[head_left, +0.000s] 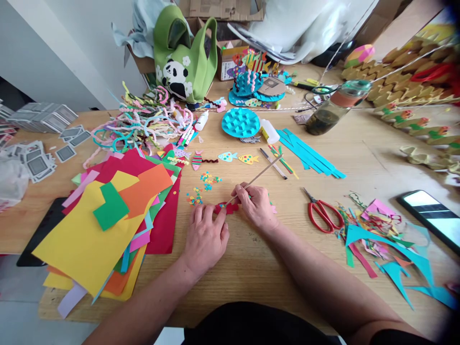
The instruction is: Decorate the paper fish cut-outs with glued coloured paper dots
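Note:
A thin wooden stick [265, 168] is pinched in my right hand [258, 205], its lower end touching a small red paper cutout [233, 209]. My left hand [206, 235] lies over the table with its fingers laid out, the fingertips at the cutout's left edge. The cutout's full shape is partly hidden by my hands. Just beyond them are small loose paper dots [210, 179] in blue, yellow and orange. Further back lie a light-blue spotted paper fish [227, 156], a yellow spotted fish [247, 158] and a striped fish [197, 161].
Coloured paper sheets [79, 235] are piled at left, below tangled pipe cleaners [143, 120]. Red-handled scissors [323, 215], paper scraps [391, 249] and a phone [431, 215] lie at right. Behind are blue strips [311, 153], a glue bottle [269, 132] and a lidded bottle [328, 112].

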A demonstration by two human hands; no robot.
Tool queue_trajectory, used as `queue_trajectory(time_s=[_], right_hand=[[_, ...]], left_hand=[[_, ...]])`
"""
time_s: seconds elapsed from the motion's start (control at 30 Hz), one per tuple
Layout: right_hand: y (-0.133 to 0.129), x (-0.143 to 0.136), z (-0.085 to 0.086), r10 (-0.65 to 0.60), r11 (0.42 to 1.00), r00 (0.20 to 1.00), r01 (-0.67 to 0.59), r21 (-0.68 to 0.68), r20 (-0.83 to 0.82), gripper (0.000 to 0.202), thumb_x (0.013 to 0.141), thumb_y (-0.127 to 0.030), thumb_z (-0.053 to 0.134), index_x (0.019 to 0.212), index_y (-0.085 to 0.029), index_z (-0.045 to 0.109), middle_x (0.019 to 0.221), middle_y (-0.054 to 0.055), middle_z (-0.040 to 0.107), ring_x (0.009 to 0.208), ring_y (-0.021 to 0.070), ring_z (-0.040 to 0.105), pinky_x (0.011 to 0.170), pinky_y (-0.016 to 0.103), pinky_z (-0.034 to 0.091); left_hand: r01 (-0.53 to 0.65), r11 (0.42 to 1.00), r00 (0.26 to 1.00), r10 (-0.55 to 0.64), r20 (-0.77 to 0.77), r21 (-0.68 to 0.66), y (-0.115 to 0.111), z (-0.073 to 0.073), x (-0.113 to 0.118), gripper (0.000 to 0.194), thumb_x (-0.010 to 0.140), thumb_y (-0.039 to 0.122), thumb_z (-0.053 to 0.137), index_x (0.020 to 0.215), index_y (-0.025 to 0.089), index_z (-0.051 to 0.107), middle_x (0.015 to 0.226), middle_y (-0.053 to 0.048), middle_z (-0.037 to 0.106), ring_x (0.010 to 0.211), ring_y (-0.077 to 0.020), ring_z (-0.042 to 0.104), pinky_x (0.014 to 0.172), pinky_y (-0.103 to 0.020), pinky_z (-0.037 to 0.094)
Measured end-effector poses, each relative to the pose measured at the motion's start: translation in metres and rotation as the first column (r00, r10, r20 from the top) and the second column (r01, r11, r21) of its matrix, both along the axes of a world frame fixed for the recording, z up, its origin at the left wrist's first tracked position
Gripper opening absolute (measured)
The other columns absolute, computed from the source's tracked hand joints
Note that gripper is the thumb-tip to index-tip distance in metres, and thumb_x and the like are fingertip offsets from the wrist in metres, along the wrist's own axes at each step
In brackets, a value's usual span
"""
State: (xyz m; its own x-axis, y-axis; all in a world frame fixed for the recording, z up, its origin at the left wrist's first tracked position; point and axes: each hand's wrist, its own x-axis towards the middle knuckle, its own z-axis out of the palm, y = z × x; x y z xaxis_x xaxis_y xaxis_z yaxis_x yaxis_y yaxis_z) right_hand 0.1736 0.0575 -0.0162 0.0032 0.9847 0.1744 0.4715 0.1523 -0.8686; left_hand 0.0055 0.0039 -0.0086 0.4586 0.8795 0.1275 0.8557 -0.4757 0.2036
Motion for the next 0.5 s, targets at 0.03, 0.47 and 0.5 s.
queue_trajectory(time_s=[0.03,0.47,0.5], right_hand=[[0.0,-0.0001,-0.0005,0.01,1.0,1.0,-0.011,0.01,0.019,0.043,0.095,-0.038,0.04,0.06,-0.02,0.056,0.058,0.003,0.064,0.051,0.013,0.061,0.053,0.024,0.043],[-0.0001,0.0014,-0.0018,0.005,1.0,0.999,-0.006,-0.028,-0.042,0.042,0.096,-0.041,0.04,0.064,-0.02,0.059,0.059,0.002,0.064,0.053,0.0138,0.062,0.054,0.024,0.044],[-0.0001,0.0014,-0.0018,-0.006,0.999,0.997,0.003,-0.041,-0.072,0.043,0.095,-0.042,0.041,0.065,-0.019,0.06,0.059,0.003,0.064,0.053,0.0139,0.062,0.053,0.023,0.044]], left_hand=[[-0.002,1.0,1.0,0.002,0.003,-0.002,0.0,0.0,0.0002,0.036,0.091,0.024,0.052,0.125,0.016,0.059,0.111,-0.011,0.052,0.109,-0.0316,0.044,0.101,-0.052,0.04],[0.014,1.0,1.0,-0.014,0.017,-0.017,-0.0028,0.0041,-0.0023,0.027,0.089,0.022,0.053,0.114,0.014,0.061,0.115,-0.012,0.055,0.11,-0.0306,0.045,0.103,-0.05,0.039],[0.017,1.0,1.0,-0.017,0.018,-0.013,-0.0031,0.0041,-0.0024,0.027,0.089,0.022,0.053,0.113,0.014,0.061,0.115,-0.012,0.055,0.111,-0.0308,0.045,0.103,-0.05,0.039]])
